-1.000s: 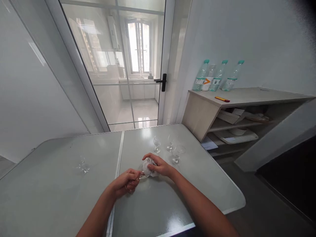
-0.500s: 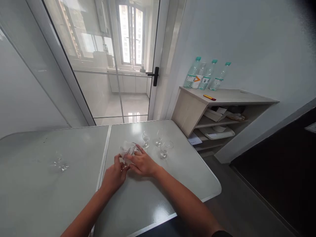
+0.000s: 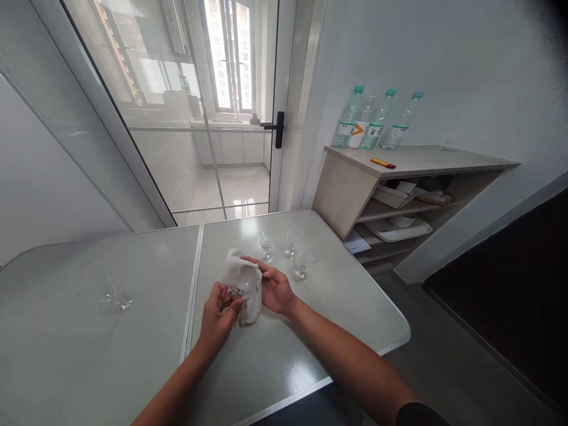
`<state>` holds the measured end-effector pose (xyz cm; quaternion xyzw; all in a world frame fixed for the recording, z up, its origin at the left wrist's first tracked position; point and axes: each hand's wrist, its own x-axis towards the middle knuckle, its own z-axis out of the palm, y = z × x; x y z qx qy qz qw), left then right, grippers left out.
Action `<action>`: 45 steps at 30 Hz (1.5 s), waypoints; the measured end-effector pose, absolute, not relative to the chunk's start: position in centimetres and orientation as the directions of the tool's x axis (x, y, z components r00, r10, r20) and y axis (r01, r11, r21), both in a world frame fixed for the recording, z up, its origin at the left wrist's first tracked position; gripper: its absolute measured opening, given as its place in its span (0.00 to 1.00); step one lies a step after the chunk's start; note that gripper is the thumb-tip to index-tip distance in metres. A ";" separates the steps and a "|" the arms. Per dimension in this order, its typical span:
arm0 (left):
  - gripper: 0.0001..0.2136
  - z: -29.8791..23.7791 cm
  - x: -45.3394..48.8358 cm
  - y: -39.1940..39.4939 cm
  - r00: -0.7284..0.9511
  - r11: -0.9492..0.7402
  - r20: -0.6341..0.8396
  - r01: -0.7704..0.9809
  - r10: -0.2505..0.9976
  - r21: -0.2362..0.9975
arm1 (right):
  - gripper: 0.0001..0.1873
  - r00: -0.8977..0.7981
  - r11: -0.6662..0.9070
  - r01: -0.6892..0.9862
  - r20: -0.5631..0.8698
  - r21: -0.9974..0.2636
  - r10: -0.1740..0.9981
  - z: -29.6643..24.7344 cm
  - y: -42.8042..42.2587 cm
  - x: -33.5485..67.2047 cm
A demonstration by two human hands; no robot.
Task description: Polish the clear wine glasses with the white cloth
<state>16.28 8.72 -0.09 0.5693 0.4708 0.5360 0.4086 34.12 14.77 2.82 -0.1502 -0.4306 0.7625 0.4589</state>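
Above the table, my left hand (image 3: 220,310) pinches a small clear stemmed glass (image 3: 243,285) near its stem and foot. The bowl tilts to the upper right against a white cloth (image 3: 251,307). My right hand (image 3: 274,287) holds the cloth from the right, with its fingers partly hidden behind the cloth. Just beyond my hands stand three clear stemmed glasses: one on the left (image 3: 267,248), one at the back (image 3: 291,245) and a nearer one on the right (image 3: 302,272).
Further clear glassware (image 3: 119,299) is on the left part of the pale table (image 3: 146,355); its count is unclear. At the back right is a wooden shelf unit (image 3: 344,189), bearing several plastic bottles (image 3: 348,121) and a yellow-red stick-shaped item (image 3: 383,163). A glazed door (image 3: 239,177) stands behind.
My right hand has turned and moved right, its palm now showing. The cloth, bunched before, now hangs spread behind the glass, whose bowl has come into view. The camera view has shifted slightly.
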 end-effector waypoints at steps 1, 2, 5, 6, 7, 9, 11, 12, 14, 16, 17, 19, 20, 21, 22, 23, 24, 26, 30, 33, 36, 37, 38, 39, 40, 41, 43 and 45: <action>0.19 0.3 16.6 8.8 -0.014 -0.190 0.190 0.019 0.982 0.982 | 0.30 -0.498 -0.165 -0.575 0.183 -0.802 0.848 2.6 14.7 33.9; 0.18 0.6 16.8 8.9 -0.011 -0.161 0.160 -0.039 0.987 0.986 | 0.32 -0.448 -0.094 -0.560 0.205 -0.823 0.870 2.2 14.6 33.7; 0.18 1.1 16.8 9.1 -0.052 -0.093 0.088 -0.102 0.995 0.990 | 0.35 -0.306 0.212 -0.390 0.344 -0.896 0.888 1.2 14.7 33.4; 0.18 1.1 16.7 9.2 -0.063 -0.072 0.066 -0.100 0.996 0.992 | 0.34 -0.303 0.337 -0.297 0.423 -0.893 0.854 0.9 14.8 33.5; 0.19 1.0 16.5 9.2 -0.062 -0.053 0.048 -0.084 0.997 0.995 | 0.31 -0.333 0.464 -0.197 0.505 -0.863 0.796 0.7 14.9 33.5; 0.19 0.7 16.2 9.1 -0.043 -0.056 0.056 0.017 0.997 0.998 | 0.24 -0.449 0.675 -0.031 0.614 -0.737 0.650 0.8 15.0 33.8; 0.18 0.4 16.0 8.8 0.010 -0.139 0.141 0.232 0.990 0.963 | 0.21 -0.501 0.753 0.076 0.628 -0.653 0.595 1.2 14.9 33.9; 0.17 0.3 15.9 8.6 0.046 -0.202 0.199 0.354 0.979 0.913 | 0.21 -0.485 0.737 0.114 0.610 -0.666 0.627 1.6 14.8 33.9; 0.15 0.3 15.8 8.3 0.142 -0.323 0.295 0.549 0.945 0.771 | 0.22 -0.426 0.621 0.132 0.521 -0.773 0.739 2.3 14.4 33.9; 0.14 0.4 15.6 8.0 0.224 -0.407 0.349 0.643 0.910 0.648 | 0.21 -0.411 0.467 0.073 0.400 -0.881 0.819 3.1 14.1 33.8; 0.13 0.4 15.5 7.9 0.255 -0.438 0.368 0.669 0.894 0.600 | 0.20 -0.421 0.398 0.033 0.349 -0.917 0.837 3.4 14.0 33.8; 0.14 0.4 15.4 7.8 0.295 -0.476 0.392 0.698 0.872 0.534 | 0.17 -0.427 0.292 -0.024 0.274 -0.956 0.862 3.8 13.9 33.7; 0.14 0.4 15.3 7.9 0.302 -0.482 0.394 0.702 0.868 0.524 | 0.14 -0.406 0.255 -0.037 0.248 -0.966 0.880 3.9 14.0 33.7; 0.15 0.3 15.4 7.9 0.300 -0.480 0.392 0.699 0.870 0.530 | 0.12 -0.376 0.221 -0.049 0.223 -0.974 0.900 3.8 14.1 33.5; 0.15 0.3 15.5 7.9 0.288 -0.469 0.384 0.688 0.877 0.554 | 0.12 -0.342 0.177 -0.075 0.192 -0.981 0.920 3.7 14.1 33.4; 0.16 0.2 15.7 7.9 0.264 -0.449 0.376 0.670 0.888 0.591 | 0.14 -0.308 0.120 -0.130 0.155 -0.984 0.939 3.4 14.2 33.1; 0.17 0.1 15.9 8.0 0.227 -0.425 0.371 0.644 0.900 0.637 | 0.17 -0.282 0.051 -0.213 0.111 -0.976 0.953 3.1 14.1 32.8; 0.19 -0.1 16.5 8.0 0.128 -0.364 0.358 0.570 0.925 0.737 | 0.22 -0.286 -0.108 -0.411 0.015 -0.905 0.958 2.5 13.8 32.0; 0.18 -0.4 17.5 8.3 -0.007 -0.235 0.255 0.364 0.967 0.901 | 0.29 -0.322 -0.202 -0.582 -0.005 -0.788 0.947 1.5 12.8 30.6; 0.14 -0.8 17.5 8.5 -0.037 -0.175 0.194 0.297 0.980 0.939 | 0.26 -0.326 -0.116 -0.556 0.087 -0.823 0.941 1.2 12.5 30.2; 0.11 -1.0 17.1 8.6 -0.009 -0.157 0.170 0.337 0.985 0.928 | 0.25 -0.332 -0.045 -0.505 0.145 -0.862 0.932 1.3 12.6 30.4; 0.10 -1.1 17.0 8.7 -0.005 -0.166 0.181 0.370 0.983 0.914 | 0.25 -0.329 -0.030 -0.489 0.153 -0.872 0.932 1.3 12.7 30.5; 0.09 -1.0 16.9 8.7 -0.009 -0.183 0.205 0.412 0.979 0.893 | 0.25 -0.326 -0.025 -0.477 0.151 -0.878 0.933 1.3 12.7 30.6; 0.08 -1.0 16.8 8.8 -0.020 -0.203 0.239 0.458 0.971 0.865 | 0.26 -0.327 -0.033 -0.469 0.139 -0.883 0.935 1.3 12.8 30.6; 0.07 -0.9 16.7 8.8 -0.035 -0.221 0.276 0.504 0.961 0.835 | 0.26 -0.332 -0.054 -0.465 0.118 -0.883 0.936 1.3 12.8 30.6; 0.07 -0.7 16.7 8.9 -0.050 -0.236 0.312 0.544 0.949 0.805 | 0.27 -0.338 -0.085 -0.468 0.089 -0.879 0.937 1.2 12.8 30.5; 0.07 -0.5 16.7 9.0 -0.068 -0.249 0.360 0.602 0.930 0.759 | 0.29 -0.355 -0.161 -0.494 0.029 -0.855 0.934 0.9 12.7 30.1; 0.08 -0.2 16.6 9.0 -0.088 -0.245 0.382 0.631 0.920 0.736 | 0.31 -0.380 -0.222 -0.521 -0.009 -0.824 0.925 0.7 12.6 29.6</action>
